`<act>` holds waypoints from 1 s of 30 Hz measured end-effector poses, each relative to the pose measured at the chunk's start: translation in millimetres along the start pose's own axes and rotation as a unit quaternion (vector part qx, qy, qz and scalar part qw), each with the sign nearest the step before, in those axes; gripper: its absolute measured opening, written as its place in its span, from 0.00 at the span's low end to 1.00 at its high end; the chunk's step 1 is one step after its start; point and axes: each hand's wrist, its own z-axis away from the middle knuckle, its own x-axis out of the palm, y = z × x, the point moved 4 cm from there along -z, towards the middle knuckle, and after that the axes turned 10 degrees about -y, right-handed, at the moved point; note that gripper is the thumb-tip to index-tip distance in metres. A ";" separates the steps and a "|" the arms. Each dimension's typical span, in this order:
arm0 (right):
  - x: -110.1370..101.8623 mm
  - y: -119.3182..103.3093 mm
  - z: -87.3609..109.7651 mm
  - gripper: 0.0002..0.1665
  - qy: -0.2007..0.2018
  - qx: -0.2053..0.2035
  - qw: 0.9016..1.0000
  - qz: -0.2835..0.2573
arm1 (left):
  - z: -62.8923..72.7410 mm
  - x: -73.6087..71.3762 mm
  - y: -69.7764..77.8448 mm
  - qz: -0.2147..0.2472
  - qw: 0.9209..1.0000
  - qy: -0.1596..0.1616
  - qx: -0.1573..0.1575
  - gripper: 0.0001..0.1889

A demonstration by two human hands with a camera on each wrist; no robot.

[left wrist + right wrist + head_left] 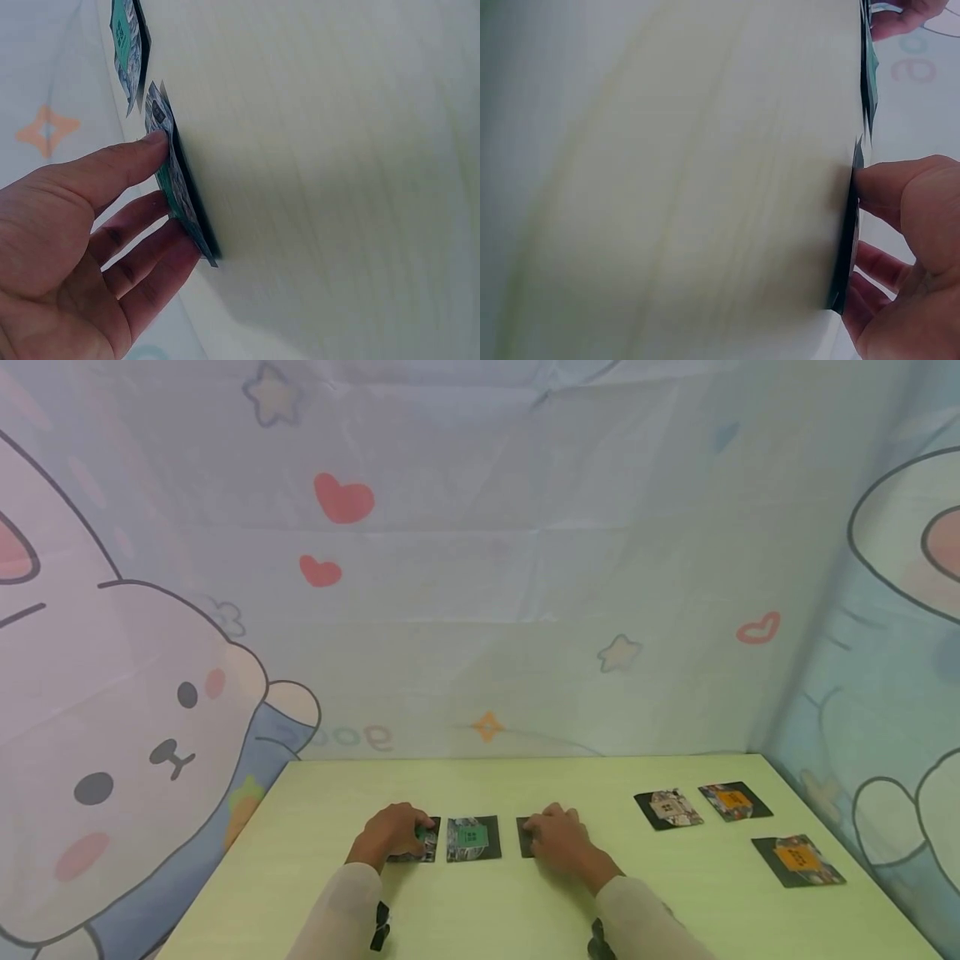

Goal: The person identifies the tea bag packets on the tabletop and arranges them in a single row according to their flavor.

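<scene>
Three flat square packets lie in a row across the middle of the table. My left hand (pixel 392 835) holds the left packet (pixel 176 176), dark with a green label, thumb on one side and fingers on the other. The middle packet (pixel 472 839), also green-labelled, lies untouched between the hands. My right hand (pixel 561 842) grips the right packet (pixel 847 232) between thumb and fingertips, covering most of its face in the head view. In the right wrist view this packet shows edge-on, close over the table.
On the right of the pale table (pixel 675 893) lie a beige-labelled packet (pixel 667 808), an orange-labelled packet (pixel 735 801) and, nearer the front, another orange-labelled packet (pixel 798 860). A printed cloth (pixel 465 568) with hearts and cartoon animals hangs behind and at the sides.
</scene>
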 end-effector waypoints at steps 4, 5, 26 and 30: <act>0.3 -8.9 -0.2 0.16 0.003 -0.004 1.000 -0.003 | -1.2 0.5 -1.5 -0.004 1.000 0.000 0.000 0.20; 0.4 -10.7 -0.4 0.16 0.004 -0.003 1.000 -0.005 | -1.5 0.5 -1.7 -0.005 1.000 0.001 0.000 0.20; 12.9 -11.2 -12.3 0.17 0.008 -0.006 1.000 0.017 | -2.0 2.1 -1.5 -0.013 1.000 0.001 0.001 0.21; 11.0 -13.3 -12.0 0.18 0.009 -0.011 1.000 0.021 | -0.7 0.4 -0.4 -0.015 1.000 0.002 0.001 0.21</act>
